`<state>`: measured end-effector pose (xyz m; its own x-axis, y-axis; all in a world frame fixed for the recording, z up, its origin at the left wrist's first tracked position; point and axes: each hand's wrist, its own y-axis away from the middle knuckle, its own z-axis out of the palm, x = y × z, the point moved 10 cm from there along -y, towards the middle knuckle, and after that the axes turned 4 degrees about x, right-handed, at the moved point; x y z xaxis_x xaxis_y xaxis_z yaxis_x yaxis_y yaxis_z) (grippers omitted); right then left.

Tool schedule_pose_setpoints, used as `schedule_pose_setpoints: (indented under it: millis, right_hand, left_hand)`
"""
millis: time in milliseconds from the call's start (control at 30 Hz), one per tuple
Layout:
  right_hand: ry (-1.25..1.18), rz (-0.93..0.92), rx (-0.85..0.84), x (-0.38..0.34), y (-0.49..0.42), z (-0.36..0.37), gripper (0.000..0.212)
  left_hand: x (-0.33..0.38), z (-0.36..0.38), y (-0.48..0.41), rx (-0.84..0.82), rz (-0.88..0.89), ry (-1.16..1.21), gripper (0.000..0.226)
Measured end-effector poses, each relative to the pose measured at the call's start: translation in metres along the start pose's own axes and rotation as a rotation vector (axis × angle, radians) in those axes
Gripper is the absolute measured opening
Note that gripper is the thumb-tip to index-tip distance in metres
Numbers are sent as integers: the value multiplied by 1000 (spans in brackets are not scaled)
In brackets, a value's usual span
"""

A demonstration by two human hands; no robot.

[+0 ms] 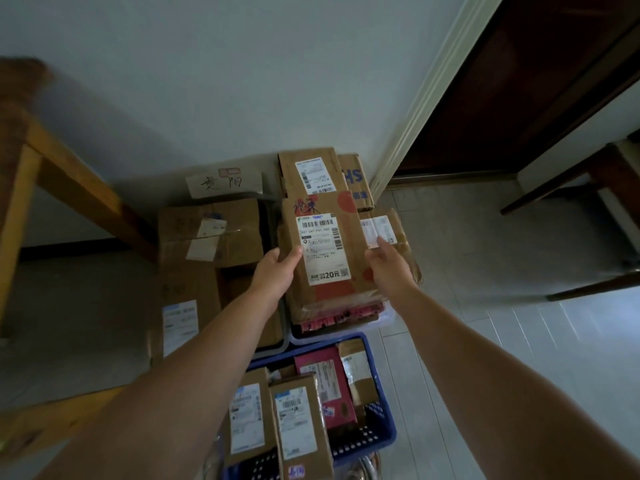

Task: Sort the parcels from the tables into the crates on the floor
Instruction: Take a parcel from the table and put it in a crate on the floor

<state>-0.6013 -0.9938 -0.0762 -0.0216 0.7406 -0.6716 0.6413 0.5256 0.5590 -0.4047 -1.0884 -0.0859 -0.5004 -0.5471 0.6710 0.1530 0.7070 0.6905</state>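
Stiff, likely light cardboard parcel (323, 247): left hand (273, 271) grips its nine-o'clock edge; right hand (386, 265), fingers straight, steadies three o'clock.

Dim, bluish exposure. Brightest patch on the floor tiles (571, 323) at right, light entering from that side. Wooden table (20, 140) far left blurred; straight edges bow near frame borders
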Motion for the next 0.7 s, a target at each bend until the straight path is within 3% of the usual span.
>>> schedule_pose_setpoints:
  millis: [167, 300, 500, 700]
  right_hand:
    - [-74, -64, 129, -51, 63, -24, 47]
    - [-182, -152, 216, -91, 134, -31, 22]
    - [-287, -235, 281, -122, 215, -14, 34]
    - [-289, -299, 225, -126, 274, 16, 38]
  left_hand:
    - [40, -40, 40, -15, 103, 14, 63]
    - [69, -68, 86, -117, 201, 7, 59]
    - [91, -118, 147, -176, 316, 16, 48]
    - [68, -176, 197, -134, 372, 117, 38]
